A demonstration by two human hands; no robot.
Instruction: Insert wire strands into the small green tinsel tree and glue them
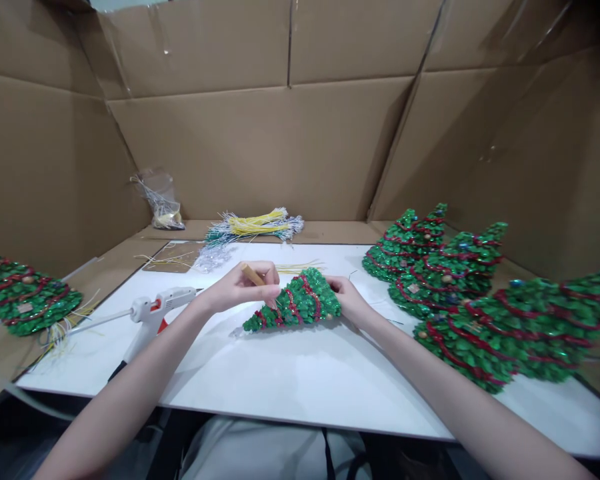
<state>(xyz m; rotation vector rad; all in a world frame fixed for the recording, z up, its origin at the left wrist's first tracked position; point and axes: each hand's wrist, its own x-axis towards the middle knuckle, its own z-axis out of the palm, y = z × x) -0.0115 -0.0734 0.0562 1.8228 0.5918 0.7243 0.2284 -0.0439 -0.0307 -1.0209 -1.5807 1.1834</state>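
At the left edge of the desk we see a green tinsel tree leaning out of view, with loose wires just beside its foot. Right of it, near the desk's front left corner, our white glue gun rests with its nozzle towards the right, partly behind our left forearm. Beyond the back left corner, a clear bag stands against the cardboard wall, and nearer to us a brown card carries a few thin wires. Crumpled clear plastic lies beside it, in front of bundled yellow, white and green wires along the back edge. Our left hand is closed around a wooden-handled tool, held just over the narrow end of the decorated tree; we cannot tell whether the tool touches it. That tree is tipped on its side over the middle of the desk, its point to the left. Our right hand is clamped on its wide base, fingers partly hidden. Along the right edge, several similar trees with red garlands stand close together, from the back right corner towards the front.
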